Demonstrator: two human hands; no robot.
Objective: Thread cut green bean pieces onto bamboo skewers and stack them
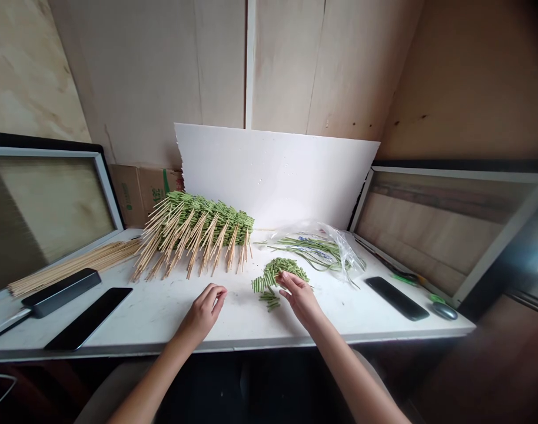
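Note:
A skewer threaded with short green bean pieces (263, 281) is pinched at its right end by my right hand (294, 290). Just behind that hand lies a pile of loose cut pieces (289, 266), and a few more pieces (270, 300) rest in front of the skewer. My left hand (209, 303) hovers over the white table (163, 312), its fingers curled together; anything between the fingertips is too small to make out. At the back left, many filled skewers (207, 215) are stacked with their bare wooden ends fanned toward me.
Bare sticks (79, 265), a black box (63, 291) and a dark phone (90, 318) lie left. Long green stems (311, 250) in a clear bag (346, 253) are back right, near another phone (397, 298) and a mouse (444, 311). A white board (273, 176) stands behind.

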